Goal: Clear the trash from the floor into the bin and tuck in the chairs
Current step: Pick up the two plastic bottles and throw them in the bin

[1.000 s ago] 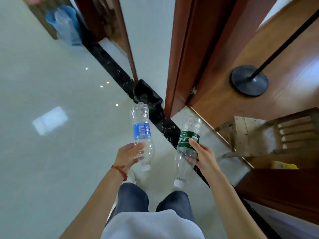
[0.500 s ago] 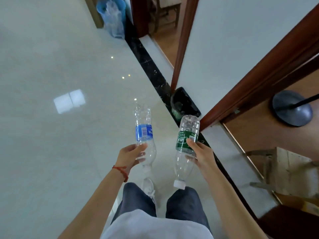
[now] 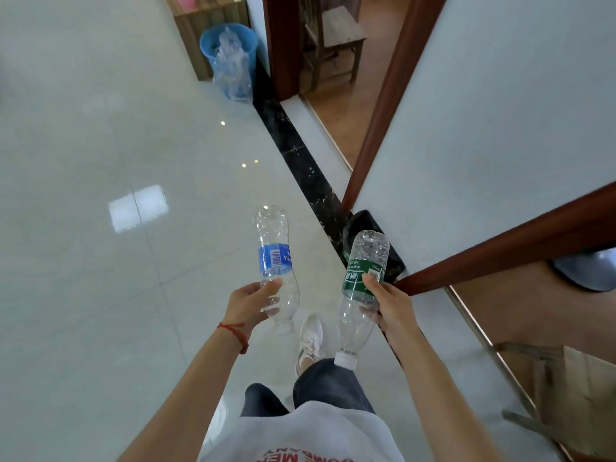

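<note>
Since half a second ago, the view has swung onward along the corridor: the blue bin is now sitting fuller in frame at the top, and a wooden chair is showing whole through the doorway beside it, while both bottles are staying in the hands as before.

Taking the blue bin as the landmark, it is standing at the far end of the pale tiled floor, lined with a clear bag and backing against a wooden cabinet. Well nearer than the bin and slightly to its left, the left hand is closing its fingers around the lower body of a clear bottle with a blue label, cap end pointing down toward the person. A red string bracelet is circling that wrist. Nearer still than the bin, a white shoe is stepping on the tiles between the two forearms.

Further right of the bin's line, the right hand is wrapping around a clear bottle with a green label, also held cap downward, its white cap hanging over the dark trouser leg. Just behind this bottle, far nearer than the bin, a black basket is sitting against the wall by a brown door frame. Another wooden chair is showing at the right edge.
</note>
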Action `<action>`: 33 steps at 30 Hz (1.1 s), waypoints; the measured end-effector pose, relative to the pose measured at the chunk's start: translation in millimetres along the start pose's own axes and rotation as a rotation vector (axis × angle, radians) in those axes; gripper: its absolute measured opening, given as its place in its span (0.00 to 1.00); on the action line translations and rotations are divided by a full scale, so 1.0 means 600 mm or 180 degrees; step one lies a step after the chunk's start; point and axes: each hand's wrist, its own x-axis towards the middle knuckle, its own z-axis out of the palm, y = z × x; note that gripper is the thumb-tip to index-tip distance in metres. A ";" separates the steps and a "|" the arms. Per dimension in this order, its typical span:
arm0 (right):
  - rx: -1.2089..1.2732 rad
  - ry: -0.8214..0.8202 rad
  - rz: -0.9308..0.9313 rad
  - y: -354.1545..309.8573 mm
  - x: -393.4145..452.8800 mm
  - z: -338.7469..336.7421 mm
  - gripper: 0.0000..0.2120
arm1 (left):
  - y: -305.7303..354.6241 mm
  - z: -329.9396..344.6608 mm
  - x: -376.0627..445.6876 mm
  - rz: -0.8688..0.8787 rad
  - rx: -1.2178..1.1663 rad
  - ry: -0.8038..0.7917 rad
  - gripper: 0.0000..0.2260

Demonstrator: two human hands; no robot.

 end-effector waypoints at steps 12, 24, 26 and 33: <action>0.0522 0.0389 0.0038 -0.136 0.127 0.048 0.06 | 0.204 0.103 0.159 0.0096 0.0627 -0.0435 0.11; 0.1650 0.1803 0.0171 -0.123 0.142 0.063 0.06 | 0.312 0.223 0.306 -0.0136 0.2009 -0.1640 0.06; 0.1862 0.1964 0.0180 -0.110 0.142 0.067 0.08 | 0.320 0.235 0.322 -0.0150 0.2163 -0.1741 0.05; 0.2473 0.2307 0.0324 -0.050 0.166 0.082 0.08 | 0.284 0.267 0.365 -0.0312 0.2597 -0.1814 0.07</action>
